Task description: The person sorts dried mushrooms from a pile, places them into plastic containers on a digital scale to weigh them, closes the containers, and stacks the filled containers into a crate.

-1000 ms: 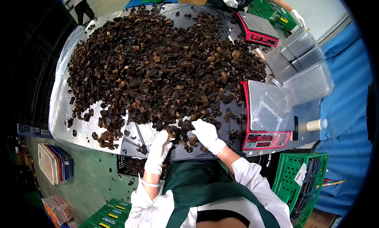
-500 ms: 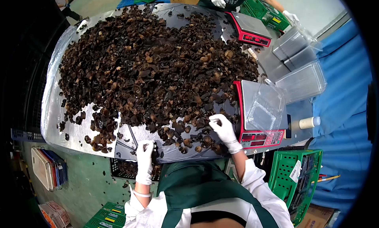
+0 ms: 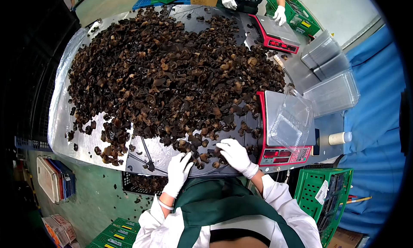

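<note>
A big pile of dark brown wood ear mushrooms [image 3: 172, 76] covers most of the table. At the near edge, my gloved left hand [image 3: 179, 168] has its fingers stretched out beside a few loose mushrooms, its fingertips at their left side. My gloved right hand [image 3: 235, 155] reaches in from the right, fingers extended over the same small group. Some mushrooms lie between the two hands. To the right of my right hand is a red scale [image 3: 284, 153] with a lit display, and a clear plastic tray [image 3: 292, 121] sits on its pan.
Stacked clear trays [image 3: 331, 93] and a white bottle [image 3: 340, 138] stand at the right. Across the table, a co-worker's gloved hand [image 3: 279, 16] is over a second scale [image 3: 282, 44]. A black crate [image 3: 144, 183] and green crate [image 3: 322, 190] are below the near edge.
My left hand has moved right and its fingers have opened from a pinch. My right hand has come left and nearer to me. The co-worker's hand has moved over the far scale.
</note>
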{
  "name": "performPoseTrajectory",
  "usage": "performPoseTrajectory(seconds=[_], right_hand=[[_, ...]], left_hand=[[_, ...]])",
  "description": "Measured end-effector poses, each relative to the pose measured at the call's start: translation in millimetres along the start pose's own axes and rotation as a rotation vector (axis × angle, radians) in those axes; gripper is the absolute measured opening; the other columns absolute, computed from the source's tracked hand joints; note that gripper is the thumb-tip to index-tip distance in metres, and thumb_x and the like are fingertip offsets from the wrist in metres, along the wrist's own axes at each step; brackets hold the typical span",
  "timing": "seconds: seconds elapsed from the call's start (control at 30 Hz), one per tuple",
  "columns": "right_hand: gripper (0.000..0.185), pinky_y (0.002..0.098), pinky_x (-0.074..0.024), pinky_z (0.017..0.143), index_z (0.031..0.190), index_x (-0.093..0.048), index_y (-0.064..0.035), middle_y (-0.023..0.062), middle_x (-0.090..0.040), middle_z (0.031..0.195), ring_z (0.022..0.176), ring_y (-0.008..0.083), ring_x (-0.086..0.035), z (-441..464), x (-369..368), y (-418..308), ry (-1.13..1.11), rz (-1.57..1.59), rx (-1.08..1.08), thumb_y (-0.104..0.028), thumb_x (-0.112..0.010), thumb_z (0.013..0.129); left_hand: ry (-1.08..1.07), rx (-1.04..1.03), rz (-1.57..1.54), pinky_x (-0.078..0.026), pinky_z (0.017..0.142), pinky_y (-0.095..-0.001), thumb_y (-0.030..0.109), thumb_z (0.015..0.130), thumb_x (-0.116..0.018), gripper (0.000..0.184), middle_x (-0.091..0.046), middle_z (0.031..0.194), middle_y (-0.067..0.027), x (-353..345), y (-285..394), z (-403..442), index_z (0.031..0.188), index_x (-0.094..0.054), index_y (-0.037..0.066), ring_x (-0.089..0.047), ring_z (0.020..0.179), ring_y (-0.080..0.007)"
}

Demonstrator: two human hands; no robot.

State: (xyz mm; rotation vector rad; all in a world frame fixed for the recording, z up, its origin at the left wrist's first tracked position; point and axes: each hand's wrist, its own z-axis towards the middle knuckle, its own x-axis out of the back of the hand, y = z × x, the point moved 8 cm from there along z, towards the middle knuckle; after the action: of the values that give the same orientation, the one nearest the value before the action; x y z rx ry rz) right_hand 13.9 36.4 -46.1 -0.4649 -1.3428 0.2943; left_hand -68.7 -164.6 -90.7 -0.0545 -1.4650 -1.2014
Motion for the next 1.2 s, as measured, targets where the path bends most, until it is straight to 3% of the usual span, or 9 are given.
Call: performPoseTrajectory(seconds=[0.07, 0.23, 0.37, 0.5, 0.63, 0.87, 1.03, 1.13, 1.2], right_hand=[[0.049, 0.0439, -0.0432, 0.091, 0.130, -0.055, -0.0175, 0.0110, -0.049, 0.135, 0.120, 0.0315, -0.047, -4.8, -22.0, -0.2, -0.110, -0.088, 0.011, -0.038, -0.061, 0.086], [0.074, 0.0478, -0.0366, 0.097, 0.140, -0.047, -0.0213, 0.0168, -0.044, 0.138, 0.123, 0.0372, -0.042, -3.0, -37.4, -20.5, -0.155, -0.097, 0.031, -0.058, -0.062, 0.078], [0.069, 0.0455, -0.0367, 0.096, 0.138, -0.049, -0.0228, 0.0151, -0.047, 0.136, 0.119, 0.0340, -0.046, -4.2, -50.9, -35.5, -0.142, -0.244, 0.114, -0.059, -0.058, 0.080], [0.052, 0.0408, -0.0433, 0.078, 0.130, -0.053, -0.0217, 0.0071, -0.054, 0.125, 0.101, 0.0243, -0.054, -4.3, -60.3, -39.6, -0.076, -0.289, 0.212, -0.047, -0.057, 0.085], [0.045, 0.0393, -0.0491, 0.079, 0.127, -0.058, -0.0241, 0.0053, -0.057, 0.119, 0.100, 0.0250, -0.057, -0.1, -67.4, -26.8, -0.168, -0.166, 0.103, -0.041, -0.062, 0.085], [0.032, 0.0342, -0.0491, 0.085, 0.109, -0.062, -0.0043, 0.0130, -0.063, 0.101, 0.095, 0.0260, -0.062, 15.2, -38.0, 15.5, 0.094, 0.552, -0.188, -0.023, -0.070, 0.084], [0.026, 0.0251, -0.0485, 0.071, 0.115, -0.056, -0.0037, 0.0009, -0.062, 0.100, 0.087, 0.0109, -0.059, 17.7, 7.2, 51.0, 0.224, 1.271, -0.471, -0.012, -0.060, 0.091], [0.029, 0.0238, -0.0510, 0.063, 0.121, -0.052, -0.0081, 0.0016, -0.062, 0.100, 0.080, 0.0107, -0.060, 9.8, 68.1, 48.2, 0.338, 1.734, -0.594, -0.016, -0.056, 0.094], [0.029, 0.0260, -0.0526, 0.062, 0.123, -0.051, -0.0090, 0.0038, -0.062, 0.101, 0.083, 0.0131, -0.062, -3.1, 92.2, 68.2, 0.409, 1.801, -0.589, -0.020, -0.054, 0.096]], left_hand=[[-0.025, -0.048, -0.023, -0.048, 0.086, -0.0399, 0.026, 0.076, -0.076, 0.049, -0.060, 0.112, -0.0147, -10.9, -1.6, -5.1, 0.119, -0.063, 0.008, -0.057, 0.100, -0.0328], [-0.069, -0.070, -0.049, -0.044, 0.094, -0.0430, 0.036, 0.068, -0.080, 0.072, -0.055, 0.124, -0.0164, 0.9, 19.5, 6.0, 0.129, -0.055, 0.007, -0.052, 0.106, -0.0353], [-0.201, -0.127, 0.089, -0.045, 0.091, -0.0431, 0.035, 0.068, -0.078, 0.071, -0.055, 0.122, -0.0166, -11.2, 28.0, 11.8, 0.130, -0.055, 0.009, -0.052, 0.104, -0.0359], [-0.148, -0.208, 0.050, -0.050, 0.081, -0.0399, 0.032, 0.077, -0.073, 0.053, -0.058, 0.108, -0.0141, -17.2, 20.4, 13.0, 0.122, -0.059, 0.010, -0.056, 0.095, -0.0330], [-0.137, -0.109, -0.026, -0.051, 0.079, -0.0377, 0.028, 0.078, -0.073, 0.045, -0.058, 0.104, -0.0116, -25.9, 15.9, 21.6, 0.117, -0.061, 0.011, -0.057, 0.094, -0.0302], [-0.077, 0.290, -0.723, -0.044, 0.097, -0.0317, 0.015, 0.089, -0.064, 0.023, -0.067, 0.106, -0.0087, -26.5, 17.1, 61.5, 0.107, -0.067, 0.002, -0.060, 0.107, -0.0209], [-0.089, 0.610, -1.637, -0.046, 0.074, -0.0251, 0.026, 0.096, -0.052, 0.027, -0.066, 0.101, -0.0029, -45.3, 85.0, 107.0, 0.111, -0.064, 0.006, -0.059, 0.089, -0.0126], [-0.107, 0.414, -1.461, -0.046, 0.063, -0.0218, 0.037, 0.101, -0.044, 0.039, -0.062, 0.102, -0.0056, -33.8, 143.2, 137.6, 0.123, -0.054, 0.007, -0.059, 0.083, -0.0148], [-0.171, 0.788, -1.983, -0.044, 0.056, -0.0238, 0.045, 0.100, -0.044, 0.043, -0.064, 0.100, -0.0070, -52.5, 178.5, 147.5, 0.119, -0.057, 0.009, -0.060, 0.082, -0.0171]])
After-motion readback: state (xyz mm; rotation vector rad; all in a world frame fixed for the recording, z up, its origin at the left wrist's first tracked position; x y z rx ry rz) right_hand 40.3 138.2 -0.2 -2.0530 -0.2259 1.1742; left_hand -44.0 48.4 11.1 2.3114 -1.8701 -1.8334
